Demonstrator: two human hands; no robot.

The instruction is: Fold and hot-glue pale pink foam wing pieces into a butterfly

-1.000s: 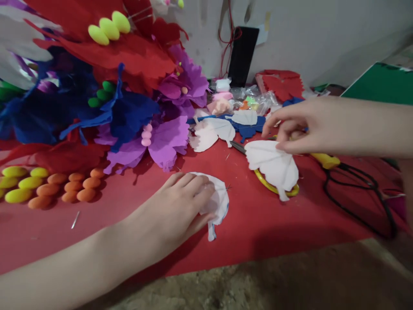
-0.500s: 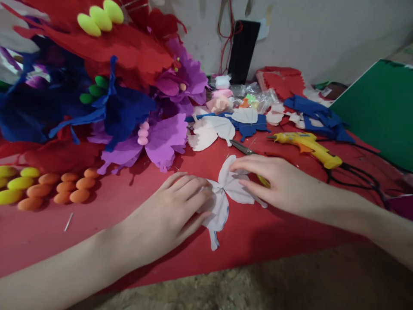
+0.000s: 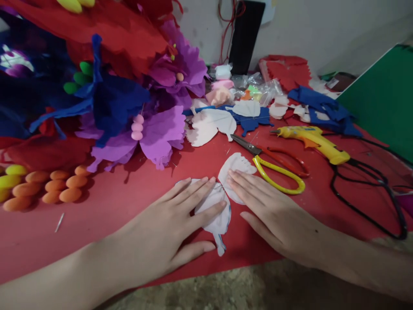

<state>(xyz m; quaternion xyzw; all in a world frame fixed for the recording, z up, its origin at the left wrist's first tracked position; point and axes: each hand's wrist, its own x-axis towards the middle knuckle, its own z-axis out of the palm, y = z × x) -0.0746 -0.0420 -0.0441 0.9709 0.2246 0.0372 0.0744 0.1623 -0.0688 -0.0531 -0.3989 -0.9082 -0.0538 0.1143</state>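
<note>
A white butterfly cutout (image 3: pixel 217 217) lies flat near the front of the red table, its two wings meeting at a pinched middle. My left hand (image 3: pixel 174 219) rests on the left wing with fingers stretched out. On the right wing my right hand (image 3: pixel 267 206) lies flat, its fingers straight and hiding part of the wing. Just beyond that hand are scissors (image 3: pixel 269 161) with one yellow and one red handle. Farther back, more white cutouts (image 3: pixel 211 125) lie beside a blue cutout (image 3: pixel 250 122).
Purple, blue and red butterflies (image 3: pixel 119 94) pile up at the left, with orange and yellow egg-shaped pieces (image 3: pixel 72 189) in front. A yellow glue gun (image 3: pixel 314 140) with a black cord lies right. Behind it are blue scraps (image 3: pixel 322 110) and a green board (image 3: pixel 383 103).
My right hand has come down from pinching at the right wing to lying flat on it, uncovering the scissors. My left fingers have spread over the left wing. The view has shifted slightly.
</note>
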